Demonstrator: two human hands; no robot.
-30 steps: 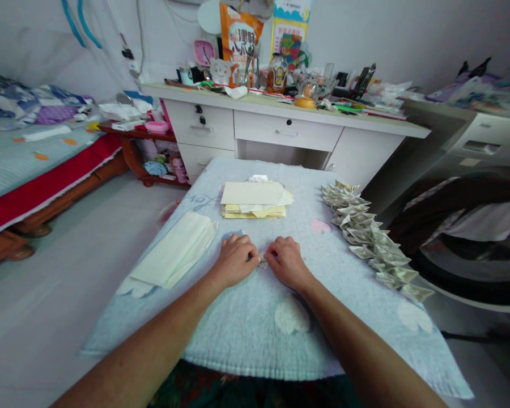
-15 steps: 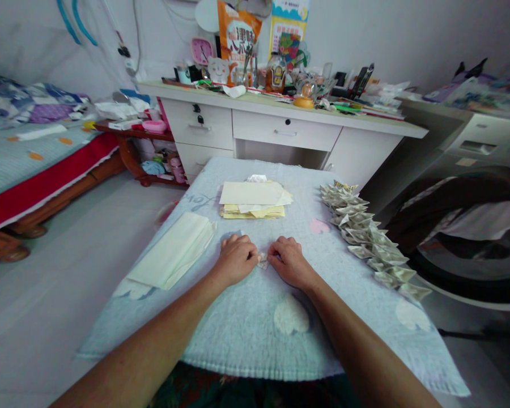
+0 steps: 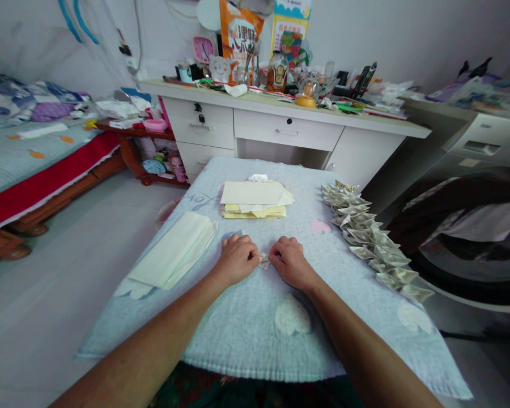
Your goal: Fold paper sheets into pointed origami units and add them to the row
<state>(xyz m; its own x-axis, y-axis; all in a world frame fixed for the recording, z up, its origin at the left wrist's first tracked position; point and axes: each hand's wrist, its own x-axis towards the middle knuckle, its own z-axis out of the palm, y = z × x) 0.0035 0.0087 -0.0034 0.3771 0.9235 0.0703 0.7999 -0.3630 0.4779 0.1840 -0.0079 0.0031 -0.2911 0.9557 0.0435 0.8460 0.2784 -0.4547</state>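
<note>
Between my two hands, low over the cloth-covered table (image 3: 246, 334), is a small folded piece of paper (image 3: 264, 261). My left hand (image 3: 239, 258) has its fingers closed on the paper's left side. From the right, my right hand (image 3: 289, 260) pinches the other side, fingers curled in. Most of the paper is hidden by the fingers. Beyond the hands lies a stack of pale yellow paper sheets (image 3: 253, 194). Left of my left forearm rests a pile of pale greenish paper (image 3: 174, 249). Along the right side runs a row of folded paper pieces (image 3: 372, 238) with pointed tips.
A white desk (image 3: 280, 122) crowded with jars, a pink clock (image 3: 203, 50) and an orange bag (image 3: 239, 39) stands behind the table. To the left is a bed (image 3: 38, 153); on the right, a washing machine (image 3: 484, 147) with clothes in its opening. A crumpled white tissue (image 3: 258, 178) lies behind the stack.
The whole view has shifted very slightly. Both hands stay at the same small paper, with hardly any visible movement.
</note>
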